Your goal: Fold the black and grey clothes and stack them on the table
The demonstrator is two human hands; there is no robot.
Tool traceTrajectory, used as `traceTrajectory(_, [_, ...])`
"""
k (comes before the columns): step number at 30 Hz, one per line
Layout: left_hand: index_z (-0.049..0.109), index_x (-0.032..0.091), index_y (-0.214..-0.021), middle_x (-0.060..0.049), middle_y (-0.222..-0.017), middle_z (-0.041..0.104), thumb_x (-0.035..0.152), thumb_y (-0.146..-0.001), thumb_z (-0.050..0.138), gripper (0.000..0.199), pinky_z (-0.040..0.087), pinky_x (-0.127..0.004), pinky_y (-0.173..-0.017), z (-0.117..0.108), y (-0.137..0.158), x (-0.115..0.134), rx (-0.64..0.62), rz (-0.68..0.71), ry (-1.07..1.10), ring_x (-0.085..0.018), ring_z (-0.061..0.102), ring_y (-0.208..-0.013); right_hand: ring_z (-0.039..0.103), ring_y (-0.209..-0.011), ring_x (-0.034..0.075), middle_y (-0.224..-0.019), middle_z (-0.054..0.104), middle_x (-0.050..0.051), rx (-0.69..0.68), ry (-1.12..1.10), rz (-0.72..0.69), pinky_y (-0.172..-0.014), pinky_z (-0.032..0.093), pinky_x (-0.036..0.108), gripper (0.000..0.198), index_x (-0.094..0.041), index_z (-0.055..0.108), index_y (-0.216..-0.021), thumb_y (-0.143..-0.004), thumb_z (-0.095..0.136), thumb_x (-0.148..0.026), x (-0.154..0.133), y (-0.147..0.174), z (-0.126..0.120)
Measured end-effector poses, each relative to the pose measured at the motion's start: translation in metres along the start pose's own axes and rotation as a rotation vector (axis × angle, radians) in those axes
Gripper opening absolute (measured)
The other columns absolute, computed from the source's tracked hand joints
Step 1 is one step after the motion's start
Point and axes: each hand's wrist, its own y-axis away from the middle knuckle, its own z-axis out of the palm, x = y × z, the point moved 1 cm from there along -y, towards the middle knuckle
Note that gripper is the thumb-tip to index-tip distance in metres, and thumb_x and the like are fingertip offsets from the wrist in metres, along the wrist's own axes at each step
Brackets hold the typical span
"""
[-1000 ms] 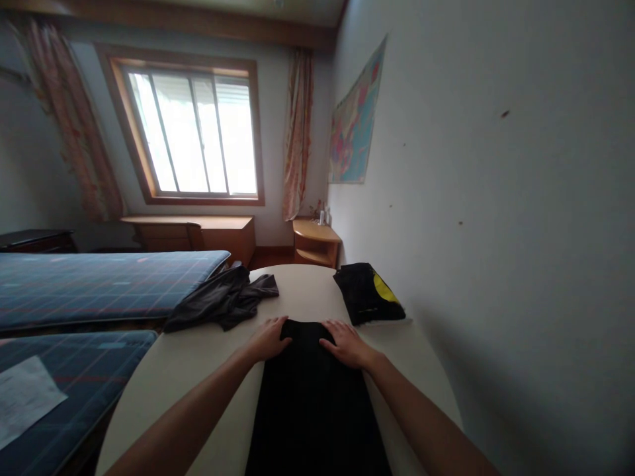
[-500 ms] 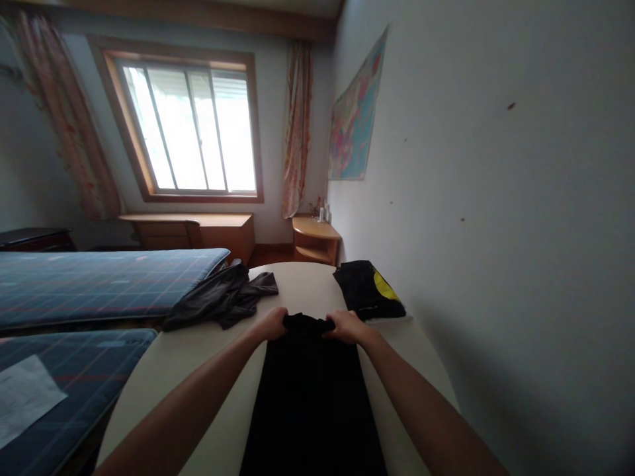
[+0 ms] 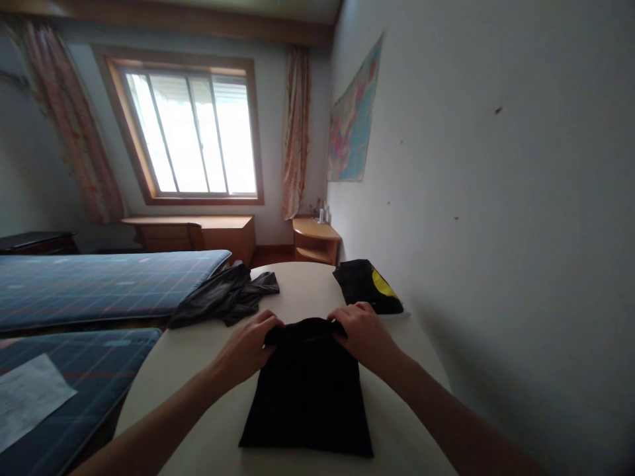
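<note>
A black garment (image 3: 307,396) lies in a flat, folded rectangle on the pale round table (image 3: 193,370); its exact kind cannot be made out. At its far left corner, my left hand (image 3: 253,340) is closed with the fingers pinching the cloth. My right hand (image 3: 362,330) grips the opposite far corner the same way. Between the two hands the far edge bunches slightly upward. Just beyond my right hand rests a folded black garment with a yellow patch (image 3: 370,285). A crumpled dark grey garment (image 3: 223,297) sprawls over the table's far left side.
Two mattresses with blue plaid covers (image 3: 109,284) stand to the left, a white sheet of paper (image 3: 32,396) on the nearer one. A white wall (image 3: 520,277) runs along the right. Behind are a wooden desk (image 3: 223,231) and a small corner shelf (image 3: 317,231).
The black garment has become shorter, its near edge now showing on the table. My hands have spread farther apart, still holding its far corners.
</note>
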Motion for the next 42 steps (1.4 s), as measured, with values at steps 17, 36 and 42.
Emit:
traceTrajectory(17, [0.058,0.025,-0.123,-0.009,-0.119,0.064,0.014,-0.070,0.058,0.054,0.023,-0.056,-0.120,0.076,0.125,0.009,-0.320,0.249,-0.230,-0.032,0.047,-0.128,0.053,-0.114,0.032,-0.136,0.056,0.011,-0.252,-0.034,-0.206,-0.100,0.039,0.046,0.035,-0.018,0.060,-0.113,-0.080,0.062,-0.031,-0.040,0.122,0.088])
traceTrajectory(36, [0.059,0.018,-0.108,-0.011,-0.146,0.044,0.013,-0.063,0.060,0.045,0.020,-0.050,-0.121,0.074,0.072,0.016,-0.216,0.100,-0.215,-0.031,0.032,-0.141,0.054,-0.109,0.026,-0.112,0.065,0.009,-0.134,-0.133,-0.049,-0.111,0.027,0.043,0.030,-0.017,0.067,-0.102,-0.073,0.061,-0.022,-0.020,0.063,0.072])
traceTrajectory(42, [0.058,0.020,-0.124,-0.010,-0.163,0.018,0.033,-0.068,0.070,0.059,0.005,-0.066,-0.118,0.064,0.068,0.033,-0.363,0.130,-0.203,-0.041,0.002,-0.150,0.052,-0.115,0.028,-0.118,0.064,0.011,-0.132,-0.139,0.015,-0.107,0.031,0.045,0.045,-0.019,0.068,-0.105,-0.089,0.053,-0.058,-0.039,0.038,0.052])
